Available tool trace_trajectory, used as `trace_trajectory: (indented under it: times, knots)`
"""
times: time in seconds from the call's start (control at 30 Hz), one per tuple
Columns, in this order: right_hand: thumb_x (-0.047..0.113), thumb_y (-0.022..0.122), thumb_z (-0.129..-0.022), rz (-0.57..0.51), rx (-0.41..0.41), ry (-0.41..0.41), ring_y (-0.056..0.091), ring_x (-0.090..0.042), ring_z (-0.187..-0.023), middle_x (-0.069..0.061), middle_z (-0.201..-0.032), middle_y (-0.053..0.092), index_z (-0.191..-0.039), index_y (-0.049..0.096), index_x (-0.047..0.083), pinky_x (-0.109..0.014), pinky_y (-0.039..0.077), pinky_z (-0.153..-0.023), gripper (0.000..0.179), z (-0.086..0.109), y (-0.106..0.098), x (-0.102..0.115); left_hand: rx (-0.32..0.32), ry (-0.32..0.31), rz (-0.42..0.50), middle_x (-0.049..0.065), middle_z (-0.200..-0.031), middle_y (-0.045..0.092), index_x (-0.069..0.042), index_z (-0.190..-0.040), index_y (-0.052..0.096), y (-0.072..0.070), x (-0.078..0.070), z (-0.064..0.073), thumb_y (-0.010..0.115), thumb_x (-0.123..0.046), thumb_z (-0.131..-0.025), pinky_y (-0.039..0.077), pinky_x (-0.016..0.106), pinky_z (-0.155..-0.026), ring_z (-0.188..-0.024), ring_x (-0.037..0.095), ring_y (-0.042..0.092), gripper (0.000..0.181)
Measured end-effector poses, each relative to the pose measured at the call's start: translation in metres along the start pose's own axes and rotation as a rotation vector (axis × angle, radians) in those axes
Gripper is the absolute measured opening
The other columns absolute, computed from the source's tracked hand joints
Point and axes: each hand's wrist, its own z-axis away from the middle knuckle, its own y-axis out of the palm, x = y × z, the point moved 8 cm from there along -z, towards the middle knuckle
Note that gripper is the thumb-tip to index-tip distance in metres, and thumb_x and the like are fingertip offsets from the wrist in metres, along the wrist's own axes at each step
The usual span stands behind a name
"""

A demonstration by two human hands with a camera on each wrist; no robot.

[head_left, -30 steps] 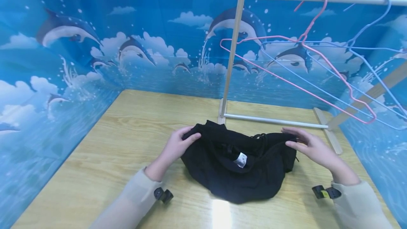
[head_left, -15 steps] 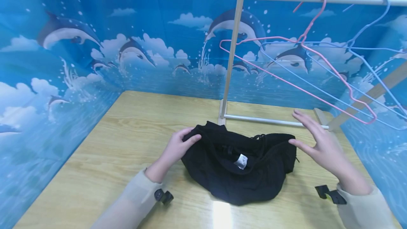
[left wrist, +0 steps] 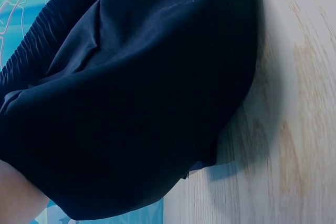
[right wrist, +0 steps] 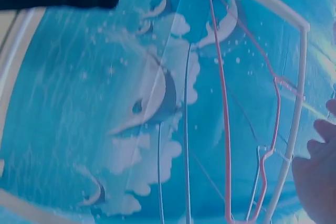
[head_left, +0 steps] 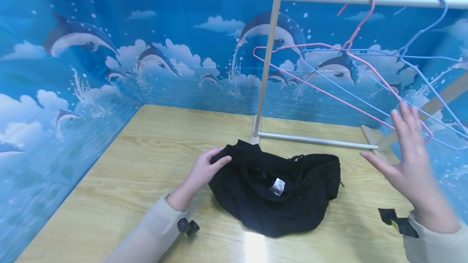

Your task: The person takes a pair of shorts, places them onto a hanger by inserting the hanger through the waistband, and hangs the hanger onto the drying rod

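A pair of black shorts [head_left: 281, 216] with a drawstring and a white label [head_left: 278, 186] inside the waistband lies across the table. My left hand [head_left: 205, 169] pinches the waistband's left end, thumb in front and fingers behind. The gathered waistband of the shorts [left wrist: 131, 114] shows up close in the left wrist view, where most of that hand is hidden. Off to the right, my right hand [head_left: 411, 157] is raised with straight fingers and holds nothing. From the head view it overlaps the pink hanger [head_left: 354, 37]; the right wrist view shows no contact.
A rack [head_left: 270, 48] with wooden posts and a white rail stands at the back right. The pink hanger and a blue hanger [head_left: 421, 34] hang from its rail. Blue dolphin-print cloth [head_left: 161, 27] surrounds the wooden table [head_left: 153, 153] at the back and sides.
My right hand has let go of the right end of the shorts and moved right and up towards the hangers. The left hand and the shorts have stayed put.
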Motion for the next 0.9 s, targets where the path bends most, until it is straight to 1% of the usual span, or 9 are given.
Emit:
trace_trajectory:
  times: [0.13, 0.23, 0.37, 0.47, 0.6, 0.7, 0.8, 0.87, 0.9]
  knots:
    - [0.075, 0.043, -0.084, 0.06, 0.082, 0.142, 0.005, -0.038, -0.149, -0.023, -0.159, 0.016, -0.152, 0.022, 0.003, -0.061, 0.004, -0.118, 0.101, 0.002, -0.005, -0.019, 0.002, -0.007, 0.001, 0.017, -0.126, 0.064, 0.0, -0.123, 0.064, 0.001, 0.003, 0.0, 0.067, -0.018, -0.091, 0.042, 0.046, -0.107, -0.122, 0.032, 0.057, 0.036]
    - [0.079, 0.043, -0.079, 0.07, 0.13, 0.221, 0.001, -0.038, -0.149, -0.022, -0.16, 0.01, -0.154, 0.017, 0.005, -0.063, 0.001, -0.116, 0.109, 0.005, -0.005, -0.03, 0.006, -0.007, 0.001, 0.017, -0.125, 0.064, 0.0, -0.123, 0.064, 0.002, 0.004, 0.0, 0.066, -0.018, -0.092, 0.043, 0.046, -0.107, -0.122, 0.032, 0.057, 0.036]
    - [0.08, 0.041, -0.079, 0.104, 0.155, 0.229, 0.0, -0.038, -0.149, -0.022, -0.161, 0.008, -0.154, 0.014, 0.004, -0.061, 0.0, -0.118, 0.111, 0.004, -0.004, -0.035, 0.004, -0.008, 0.009, 0.018, -0.125, 0.065, 0.001, -0.123, 0.064, 0.002, 0.005, 0.0, 0.066, -0.017, -0.092, 0.043, 0.046, -0.107, -0.121, 0.032, 0.057, 0.036]
    - [0.08, 0.038, -0.081, 0.143, 0.157, 0.202, 0.004, -0.039, -0.149, -0.024, -0.16, 0.01, -0.154, 0.014, 0.003, -0.057, 0.002, -0.12, 0.109, 0.001, -0.004, -0.036, 0.005, -0.001, 0.01, 0.018, -0.124, 0.065, 0.001, -0.122, 0.064, 0.001, 0.005, 0.0, 0.067, -0.017, -0.091, 0.044, 0.047, -0.106, -0.12, 0.032, 0.058, 0.036]
    - [0.08, 0.036, -0.081, 0.171, 0.168, 0.211, 0.008, -0.041, -0.148, -0.025, -0.159, 0.013, -0.154, 0.015, 0.002, -0.057, 0.005, -0.12, 0.109, -0.002, -0.006, -0.04, 0.011, 0.004, 0.008, 0.017, -0.123, 0.066, 0.0, -0.121, 0.065, 0.001, 0.004, 0.001, 0.067, -0.017, -0.091, 0.045, 0.047, -0.105, -0.119, 0.032, 0.059, 0.035]
    - [0.069, 0.044, -0.087, 0.151, 0.201, 0.293, 0.007, -0.042, -0.148, -0.024, -0.16, 0.01, -0.155, 0.012, 0.004, -0.06, 0.005, -0.118, 0.099, -0.002, -0.006, -0.047, 0.01, -0.007, 0.011, 0.016, -0.123, 0.066, -0.001, -0.121, 0.065, 0.001, 0.004, 0.001, 0.067, -0.018, -0.091, 0.045, 0.046, -0.105, -0.119, 0.031, 0.059, 0.035]
    - [0.048, 0.054, -0.095, 0.136, 0.235, 0.382, 0.007, -0.045, -0.147, -0.024, -0.16, 0.008, -0.155, 0.009, 0.005, -0.063, 0.006, -0.116, 0.086, 0.0, -0.007, -0.054, 0.007, -0.011, 0.015, 0.016, -0.122, 0.066, -0.001, -0.12, 0.066, 0.001, 0.003, 0.0, 0.068, -0.018, -0.09, 0.045, 0.046, -0.105, -0.118, 0.031, 0.059, 0.035]
    - [0.034, 0.058, -0.097, 0.138, 0.254, 0.424, 0.009, -0.048, -0.145, -0.026, -0.159, 0.009, -0.155, 0.008, 0.005, -0.066, 0.008, -0.114, 0.082, 0.001, -0.006, -0.057, 0.006, -0.009, 0.008, 0.016, -0.121, 0.067, -0.001, -0.12, 0.066, 0.001, 0.002, 0.0, 0.068, -0.018, -0.09, 0.045, 0.046, -0.104, -0.118, 0.031, 0.06, 0.034]
    - [0.031, 0.059, -0.097, 0.145, 0.261, 0.435, 0.011, -0.05, -0.144, -0.027, -0.159, 0.011, -0.155, 0.009, 0.005, -0.067, 0.009, -0.114, 0.081, 0.001, -0.005, -0.058, 0.007, -0.004, 0.002, 0.016, -0.121, 0.067, -0.001, -0.12, 0.066, 0.001, 0.002, 0.001, 0.068, -0.018, -0.091, 0.045, 0.046, -0.104, -0.117, 0.031, 0.06, 0.034]
